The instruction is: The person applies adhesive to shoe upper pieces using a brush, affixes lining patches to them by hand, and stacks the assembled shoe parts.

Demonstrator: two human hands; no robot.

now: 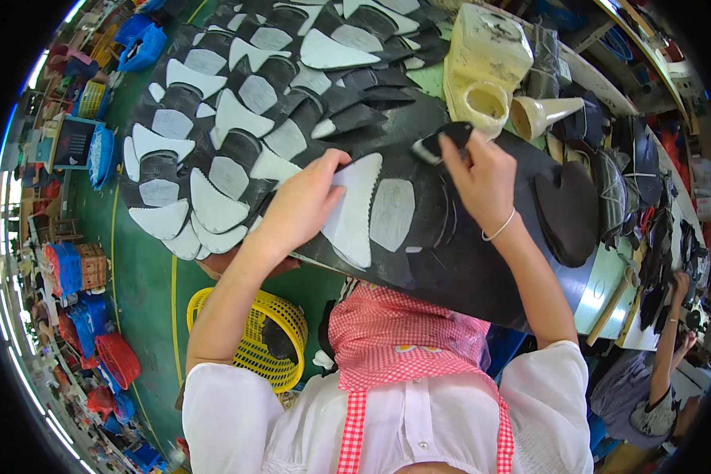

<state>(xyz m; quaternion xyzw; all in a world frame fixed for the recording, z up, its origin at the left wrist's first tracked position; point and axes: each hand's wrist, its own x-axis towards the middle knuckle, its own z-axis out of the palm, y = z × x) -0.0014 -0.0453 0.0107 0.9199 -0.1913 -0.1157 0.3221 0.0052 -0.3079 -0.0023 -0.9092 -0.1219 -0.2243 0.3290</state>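
My left hand (pixel 304 199) grips the left edge of a white cut piece with a toothed side (pixel 357 213), its thumb on top. Beside that piece lies a pale grey patch (pixel 393 213) on a dark curved part (pixel 429 207), which looks like shoe material. Above and to the right, my right hand (pixel 486 174) pinches a small black rounded thing with a pale edge (pixel 428 148). I cannot make out its exact kind. All of this is on or over a black work surface (pixel 482 272).
Overlapping black and white cut pieces (pixel 233 118) cover the table's left and far parts. A yellowish plastic container (pixel 486 51) and a cone-shaped nozzle (pixel 545 114) stand at the back right. A yellow basket (pixel 292 316) is below left. Another person (pixel 640 395) works at right.
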